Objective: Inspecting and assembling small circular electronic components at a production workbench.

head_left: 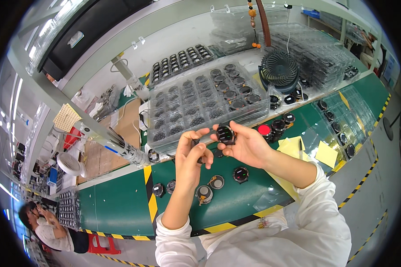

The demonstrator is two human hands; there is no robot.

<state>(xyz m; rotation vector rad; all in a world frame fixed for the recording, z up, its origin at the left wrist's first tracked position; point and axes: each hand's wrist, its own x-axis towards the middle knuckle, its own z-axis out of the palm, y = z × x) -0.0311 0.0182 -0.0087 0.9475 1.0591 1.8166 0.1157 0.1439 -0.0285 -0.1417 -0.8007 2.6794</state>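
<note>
Above the green bench, my right hand (249, 144) grips a round black smartwatch body (226, 134) with its lit screen facing up. Just left of it, my left hand (190, 153) is closed, thumb against curled fingers, on a small black piece (195, 143) whose kind I cannot make out. Below the hands lie two watch parts with grey round backs, one opened case (204, 194) and another (216, 182). Another watch body with a lit screen (240, 175) rests to their right. Two smaller watch bodies (158, 190) sit left of my left forearm.
Stacked clear trays of watch parts (205, 102) stand behind my hands. Right of them are a black fan (279, 71), stacked watch bodies (278, 126), yellow paper notes (326, 154) and a pen (300, 149). A striped metal post (133, 153) rises at left; another person (53, 227) sits beyond.
</note>
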